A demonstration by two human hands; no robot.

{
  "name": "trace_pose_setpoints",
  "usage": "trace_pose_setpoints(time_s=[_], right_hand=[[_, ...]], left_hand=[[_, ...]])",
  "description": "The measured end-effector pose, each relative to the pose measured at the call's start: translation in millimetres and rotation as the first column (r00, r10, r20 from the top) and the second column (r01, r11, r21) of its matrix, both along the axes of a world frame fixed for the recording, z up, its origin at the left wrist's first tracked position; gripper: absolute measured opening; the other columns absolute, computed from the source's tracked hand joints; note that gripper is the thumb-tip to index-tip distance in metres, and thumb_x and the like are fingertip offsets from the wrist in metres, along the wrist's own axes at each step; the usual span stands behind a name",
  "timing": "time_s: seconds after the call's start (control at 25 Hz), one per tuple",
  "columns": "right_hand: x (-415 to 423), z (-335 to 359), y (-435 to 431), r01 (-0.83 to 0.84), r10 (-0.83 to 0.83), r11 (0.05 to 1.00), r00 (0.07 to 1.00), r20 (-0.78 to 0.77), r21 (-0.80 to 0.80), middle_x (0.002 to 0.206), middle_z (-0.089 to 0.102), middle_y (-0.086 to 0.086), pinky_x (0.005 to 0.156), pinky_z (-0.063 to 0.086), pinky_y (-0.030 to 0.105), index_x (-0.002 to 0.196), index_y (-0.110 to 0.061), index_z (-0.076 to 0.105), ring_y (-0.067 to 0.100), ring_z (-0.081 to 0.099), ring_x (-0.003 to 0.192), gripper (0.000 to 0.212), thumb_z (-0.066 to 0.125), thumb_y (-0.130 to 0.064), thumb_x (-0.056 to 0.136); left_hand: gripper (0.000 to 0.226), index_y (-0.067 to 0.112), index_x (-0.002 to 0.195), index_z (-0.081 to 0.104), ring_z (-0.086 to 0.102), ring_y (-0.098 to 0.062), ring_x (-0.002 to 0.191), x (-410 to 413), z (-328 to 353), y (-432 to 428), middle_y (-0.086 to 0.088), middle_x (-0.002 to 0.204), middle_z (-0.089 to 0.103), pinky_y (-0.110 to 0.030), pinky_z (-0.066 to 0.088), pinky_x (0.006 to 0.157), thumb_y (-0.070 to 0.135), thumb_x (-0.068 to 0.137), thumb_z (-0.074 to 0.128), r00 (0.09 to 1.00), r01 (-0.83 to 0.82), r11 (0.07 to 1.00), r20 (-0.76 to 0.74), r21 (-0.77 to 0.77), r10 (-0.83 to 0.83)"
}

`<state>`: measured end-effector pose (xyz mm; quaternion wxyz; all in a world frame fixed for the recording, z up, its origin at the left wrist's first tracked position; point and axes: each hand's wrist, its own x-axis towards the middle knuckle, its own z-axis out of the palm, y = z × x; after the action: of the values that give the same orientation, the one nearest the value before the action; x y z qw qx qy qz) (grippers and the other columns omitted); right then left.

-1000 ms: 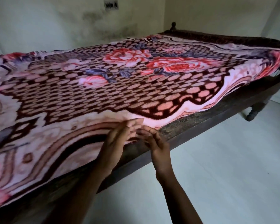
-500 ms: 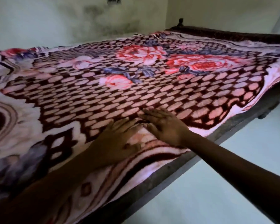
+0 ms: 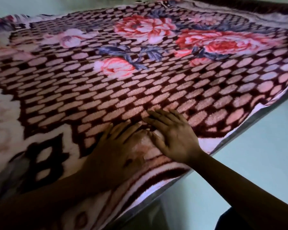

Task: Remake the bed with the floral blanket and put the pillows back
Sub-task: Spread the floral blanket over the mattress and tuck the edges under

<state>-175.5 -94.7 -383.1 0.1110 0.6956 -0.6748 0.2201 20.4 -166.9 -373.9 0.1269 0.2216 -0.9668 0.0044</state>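
Pale floor (image 3: 259, 146) borders a plush maroon-checked rose blanket (image 3: 140, 83), its far edge cut off. Left hand (image 3: 118, 151) and right hand (image 3: 175, 138) press it, fingers straight.

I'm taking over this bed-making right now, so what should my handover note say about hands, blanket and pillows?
Left hand and right hand: both flat, fingers straight, pressing side by side on the floral blanket close to the bed's near edge.
Blanket: spread over the bed.
Pillows: none in view.
Done: blanket laid.
Left: finish smoothing, put pillows back.
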Motion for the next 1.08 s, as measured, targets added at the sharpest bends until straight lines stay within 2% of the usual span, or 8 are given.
trace_pose_setpoints(time_s=[0.24,0.44,0.64,0.72,0.84,0.92,1.0,1.08], right_hand=[[-2.1,-25.3,-5.1,-0.001,0.002,0.995,1.0,0.017,-0.096,0.135,0.054,-0.001,0.111,0.028,0.042,0.127,-0.024,0.059,0.017,0.046,0.129,0.045,0.038,-0.045,0.093],[0.6,-18.8,-1.5,0.009,-0.007,1.0,0.998,0.066,-0.028,0.129,0.06,0.003,0.108,0.028,0.041,0.122,-0.02,0.063,0.022,0.052,0.124,0.044,0.045,-0.045,0.09],[6.1,-1.0,-2.8,0.035,-0.043,0.983,0.998,0.037,0.18,0.132,0.057,0.006,0.108,0.023,0.044,0.124,-0.019,0.06,0.025,0.05,0.126,0.045,0.039,-0.042,0.091],[7.5,13.1,2.2,0.031,-0.05,0.958,0.997,0.059,0.285,0.133,0.056,0.007,0.107,0.024,0.049,0.125,-0.018,0.059,0.028,0.048,0.127,0.046,0.037,-0.038,0.091],[10.6,35.4,21.8,-0.051,-0.009,0.909,0.99,0.143,0.413,0.127,0.06,0.009,0.103,0.031,0.049,0.12,-0.015,0.063,0.031,0.054,0.121,0.045,0.042,-0.031,0.084],[9.5,51.0,41.6,-0.115,-0.011,0.87,0.968,0.252,0.479,0.12,0.064,0.009,0.093,0.048,0.043,0.113,-0.013,0.066,0.03,0.061,0.112,0.044,0.044,-0.026,0.077],[13.9,70.2,68.6,-0.196,-0.043,0.83,0.911,0.41,0.523,0.114,0.067,0.011,0.079,0.056,0.039,0.106,-0.011,0.069,0.03,0.065,0.103,0.046,0.039,-0.029,0.076],[26.6,87.9,100.2,-0.225,-0.123,0.793,0.851,0.51,0.567,0.114,0.066,0.01,0.087,0.05,0.032,0.109,-0.013,0.067,0.026,0.063,0.105,0.054,0.031,-0.037,0.078]], left_hand=[[0.063,0.019,0.137,0.036,0.038,-0.029,0.129,-1.3,-11.5,1.9,-0.009,0.141,0.045,-0.051,0.029,0.108,0.056,0.092,0.01,0.996,-0.037,0.999,0.086,0.013,0.036],[0.059,0.015,0.139,0.036,0.035,-0.032,0.133,0.8,-2.0,5.8,-0.009,0.146,0.039,-0.053,0.025,0.109,0.047,0.09,0.03,0.981,-0.035,0.996,0.194,0.079,0.019],[0.057,0.018,0.139,0.036,0.032,-0.032,0.135,-3.6,11.7,6.3,-0.006,0.149,0.035,-0.055,0.025,0.108,0.044,0.088,0.033,0.937,-0.108,0.985,0.344,0.135,0.055],[0.054,0.019,0.133,0.046,0.03,-0.028,0.138,-10.9,24.1,24.7,-0.005,0.15,0.035,-0.055,0.023,0.107,0.042,0.084,0.039,0.903,-0.244,0.946,0.405,0.212,0.142],[0.076,0.016,0.14,0.042,0.021,-0.02,0.141,-7.1,47.6,68.3,-0.004,0.15,0.031,-0.051,0.024,0.107,0.065,0.083,0.03,0.883,-0.445,0.779,0.363,0.442,0.299],[0.09,0.013,0.141,0.039,0.02,-0.012,0.14,1.5,73.7,94.8,0.004,0.147,0.03,-0.028,0.015,0.114,0.077,0.081,0.021,0.894,-0.427,0.592,0.221,0.684,0.39],[0.07,0.008,0.134,0.047,0.029,-0.004,0.13,24.6,103.7,120.0,0.007,0.137,0.036,-0.001,0.013,0.102,0.057,0.085,0.045,0.848,-0.408,0.437,0.157,0.801,0.506],[0.054,0.008,0.129,0.052,0.038,-0.01,0.129,61.8,120.5,147.1,-0.001,0.138,0.044,-0.004,0.021,0.098,0.038,0.084,0.052,0.777,-0.482,0.301,0.242,0.823,0.582]])
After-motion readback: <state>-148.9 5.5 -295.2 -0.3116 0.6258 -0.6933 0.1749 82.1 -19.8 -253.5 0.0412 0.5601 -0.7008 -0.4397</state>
